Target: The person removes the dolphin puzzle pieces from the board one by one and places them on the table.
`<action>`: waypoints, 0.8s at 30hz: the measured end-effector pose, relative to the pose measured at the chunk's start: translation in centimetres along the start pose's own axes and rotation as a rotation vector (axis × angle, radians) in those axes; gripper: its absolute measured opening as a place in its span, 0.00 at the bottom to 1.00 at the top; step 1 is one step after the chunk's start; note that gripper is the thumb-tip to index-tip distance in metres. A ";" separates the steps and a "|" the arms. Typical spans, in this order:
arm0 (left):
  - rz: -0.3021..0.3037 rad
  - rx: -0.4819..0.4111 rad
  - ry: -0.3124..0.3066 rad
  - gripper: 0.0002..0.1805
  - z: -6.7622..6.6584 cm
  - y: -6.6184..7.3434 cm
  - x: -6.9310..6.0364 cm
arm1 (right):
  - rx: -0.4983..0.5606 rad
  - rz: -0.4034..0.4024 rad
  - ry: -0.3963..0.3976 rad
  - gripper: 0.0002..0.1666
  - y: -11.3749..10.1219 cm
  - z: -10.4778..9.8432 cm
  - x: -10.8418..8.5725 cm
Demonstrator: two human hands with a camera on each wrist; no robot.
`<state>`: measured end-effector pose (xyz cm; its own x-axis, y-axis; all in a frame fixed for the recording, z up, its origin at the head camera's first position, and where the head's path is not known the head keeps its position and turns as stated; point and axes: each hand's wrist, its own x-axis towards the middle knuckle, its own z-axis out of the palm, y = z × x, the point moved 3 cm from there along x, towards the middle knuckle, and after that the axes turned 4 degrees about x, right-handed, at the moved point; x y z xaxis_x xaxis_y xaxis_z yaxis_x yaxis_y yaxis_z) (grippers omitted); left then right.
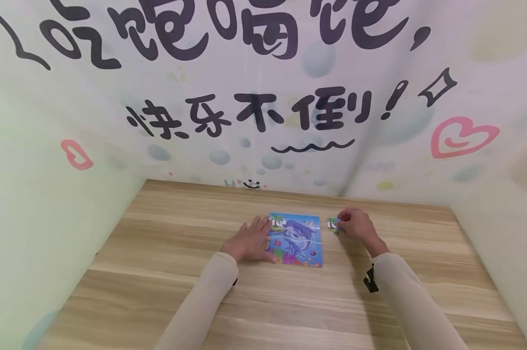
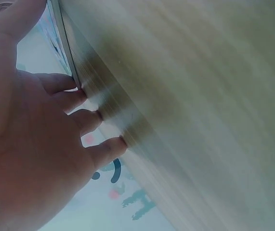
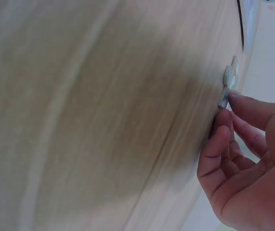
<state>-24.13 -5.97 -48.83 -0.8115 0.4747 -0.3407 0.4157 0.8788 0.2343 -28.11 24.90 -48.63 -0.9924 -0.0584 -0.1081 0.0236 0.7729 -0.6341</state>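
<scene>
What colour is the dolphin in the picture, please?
Mostly bluish purple; the dolphin shows best in the head view.

Head view: illumination is bright and diffuse; the counter (image 1: 158,238) shows a soft shadow along the right sleeve (image 1: 409,297). The 2 wrist views are dimmer and hazy: broad, soft-edged shadows lie near the fingers (image 2: 107,152); surface grain appears blurred.

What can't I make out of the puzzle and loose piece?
Head: left border of the puzzle, partly under the left hand.
Head: right end of the loose piece, behind the right hand.
Left wrist: much of the puzzle, beyond the top edge.
Right wrist: loose piece's design, seen nearly edge-on.
</scene>
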 end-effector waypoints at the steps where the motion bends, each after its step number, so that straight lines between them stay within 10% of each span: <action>1: 0.000 0.001 -0.001 0.62 0.0 0.0 0.0 | -0.005 0.003 0.000 0.11 0.0 0.0 0.0; 17: -0.004 -0.023 -0.002 0.62 -0.1 0.0 0.0 | -0.083 -0.371 -0.106 0.27 -4.7 4.2 0.9; 24: -0.004 -0.030 -0.014 0.61 -0.2 0.1 -0.1 | -0.163 -0.362 -0.174 0.25 -7.8 6.4 0.1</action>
<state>-24.08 -5.94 -48.55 -0.8070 0.4720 -0.3548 0.3998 0.8790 0.2599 -27.64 14.76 -48.60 -0.8977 -0.4391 -0.0372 -0.3556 0.7716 -0.5275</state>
